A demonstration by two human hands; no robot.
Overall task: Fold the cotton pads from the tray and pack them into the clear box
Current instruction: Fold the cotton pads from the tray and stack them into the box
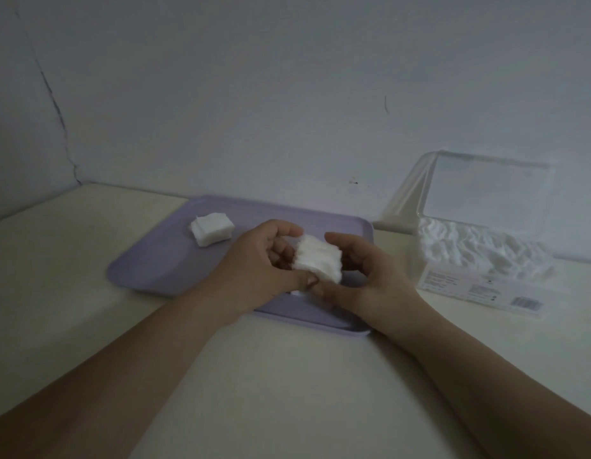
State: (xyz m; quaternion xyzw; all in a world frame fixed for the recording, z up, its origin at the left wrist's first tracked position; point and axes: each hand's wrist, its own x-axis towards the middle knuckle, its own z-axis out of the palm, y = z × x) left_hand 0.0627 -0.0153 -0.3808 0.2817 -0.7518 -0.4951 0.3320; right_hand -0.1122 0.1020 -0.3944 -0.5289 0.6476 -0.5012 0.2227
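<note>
Holding a wad of cotton pads [317,258] between them, the left hand [261,263] and right hand [367,273] pinch its opposite sides just above the tray [148,260]. It looks feather-light, soft and easily crushed, so light fingertip pressure at the edges should suit. A second stack [212,228] lies left of the grip, and the clear box [469,286] is to its right.

Tray [161,270]: lilac plastic, matt, smooth. Held cotton pads [317,260], tray's 3 o'clock: white fibrous cotton, fluffy, ridged edges. Loose stack [212,229], tray's 10 o'clock: same cotton, flatter faces. Clear box [486,289], 3 o'clock of tray: transparent glossy plastic, printed label on front wall; packed pads [479,246] inside look soft, rumpled. Table [287,376]: cream, matt, smooth. Wall [221,94]: matt paint, cracked at 9 o'clock.
</note>
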